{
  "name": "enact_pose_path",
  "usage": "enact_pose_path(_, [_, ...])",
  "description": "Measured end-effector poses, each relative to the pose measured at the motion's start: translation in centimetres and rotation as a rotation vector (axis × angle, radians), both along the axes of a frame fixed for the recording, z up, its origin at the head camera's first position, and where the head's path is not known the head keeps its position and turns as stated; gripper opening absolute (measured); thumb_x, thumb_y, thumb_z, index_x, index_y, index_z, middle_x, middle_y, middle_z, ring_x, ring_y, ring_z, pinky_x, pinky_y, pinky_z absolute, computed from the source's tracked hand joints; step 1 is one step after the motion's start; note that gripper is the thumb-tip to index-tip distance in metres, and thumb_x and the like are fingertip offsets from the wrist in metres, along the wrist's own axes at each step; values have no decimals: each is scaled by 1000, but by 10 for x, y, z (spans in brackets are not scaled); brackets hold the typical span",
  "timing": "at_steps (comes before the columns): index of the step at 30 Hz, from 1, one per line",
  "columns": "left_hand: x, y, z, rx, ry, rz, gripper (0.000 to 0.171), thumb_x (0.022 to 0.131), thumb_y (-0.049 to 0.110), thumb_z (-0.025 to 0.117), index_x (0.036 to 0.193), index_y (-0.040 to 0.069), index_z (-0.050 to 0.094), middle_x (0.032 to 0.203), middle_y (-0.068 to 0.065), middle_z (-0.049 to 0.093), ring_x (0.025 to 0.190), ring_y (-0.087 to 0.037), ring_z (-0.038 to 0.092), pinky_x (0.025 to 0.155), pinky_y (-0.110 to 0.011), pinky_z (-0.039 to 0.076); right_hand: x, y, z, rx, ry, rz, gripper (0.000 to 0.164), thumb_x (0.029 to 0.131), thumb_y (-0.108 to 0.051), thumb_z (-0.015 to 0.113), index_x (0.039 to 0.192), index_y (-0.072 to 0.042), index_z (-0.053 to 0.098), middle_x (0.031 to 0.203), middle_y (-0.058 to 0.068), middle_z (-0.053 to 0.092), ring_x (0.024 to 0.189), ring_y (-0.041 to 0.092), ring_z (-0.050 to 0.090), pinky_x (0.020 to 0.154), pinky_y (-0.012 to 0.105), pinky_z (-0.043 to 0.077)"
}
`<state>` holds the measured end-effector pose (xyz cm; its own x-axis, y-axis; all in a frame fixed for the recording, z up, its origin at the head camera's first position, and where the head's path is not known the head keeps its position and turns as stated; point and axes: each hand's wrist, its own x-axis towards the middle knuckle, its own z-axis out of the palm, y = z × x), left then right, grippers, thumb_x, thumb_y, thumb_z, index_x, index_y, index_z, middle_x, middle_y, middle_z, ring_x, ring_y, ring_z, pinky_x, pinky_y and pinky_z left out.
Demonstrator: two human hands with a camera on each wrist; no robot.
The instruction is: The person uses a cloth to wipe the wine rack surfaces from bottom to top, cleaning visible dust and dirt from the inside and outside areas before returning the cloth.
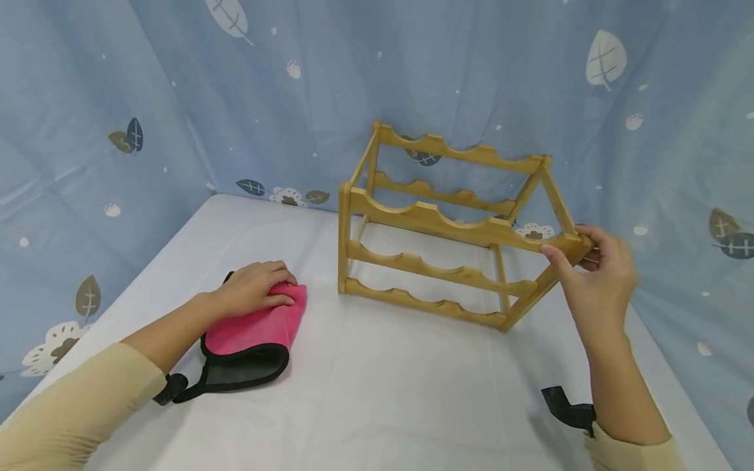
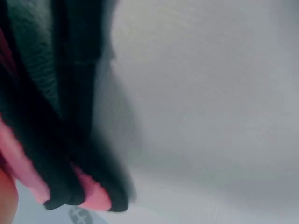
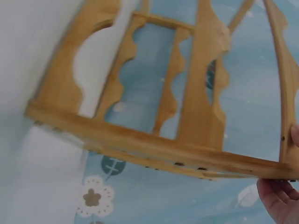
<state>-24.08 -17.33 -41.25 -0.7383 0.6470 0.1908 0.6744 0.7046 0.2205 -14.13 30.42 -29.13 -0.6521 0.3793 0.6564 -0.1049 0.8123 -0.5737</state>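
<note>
A pink cloth [image 1: 253, 330] with black edging and a dark grey underside lies folded on the left of the table. My left hand [image 1: 256, 288] is over its upper part, fingers bent and thumb pressed in, gripping the fabric. In the left wrist view, the cloth's black edging [image 2: 51, 144] fills the left side. A light wooden rack [image 1: 424, 265] with scalloped rails stands toward the back. My right hand [image 1: 607, 275] grips its upper right corner, thumb on the front and fingers behind. The rack's right end panel [image 3: 154, 147] slants outward toward that hand.
A white-covered table [image 1: 365, 392] lies beneath everything. Blue curtains [image 1: 330, 78] with leaf and flower prints hang behind it and along both sides. Black wrist mounts [image 1: 568, 409] stick out from the forearms near the table surface.
</note>
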Motion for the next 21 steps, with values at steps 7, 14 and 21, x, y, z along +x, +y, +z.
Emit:
enact_pose_path(7, [22,3,20,-90,-74,127,78,78,55,59,139,11,37,139,-13,40,129,-32,34,105,-57,19,2,2,-7,-34,-136,169,93,80,-29,68,146,-20,2,141,8,31,119,23,45,100,33,38])
enact_pose_path(14, [41,12,42,-92,-46,181,96,76,70,47,147,17,9,151,-14,15,137,-40,13,96,-71,-6,18,11,-26,161,-427,276,113,85,-42,58,128,-13,-42,143,7,-32,135,38,-13,103,61,7])
enact_pose_path(21, [52,18,69,-102,53,241,106,72,75,45,146,17,-5,153,-11,6,138,-38,9,92,-74,-8,31,28,-33,466,-555,241,118,79,-56,59,135,-1,-29,142,16,-33,131,42,-22,99,66,-6])
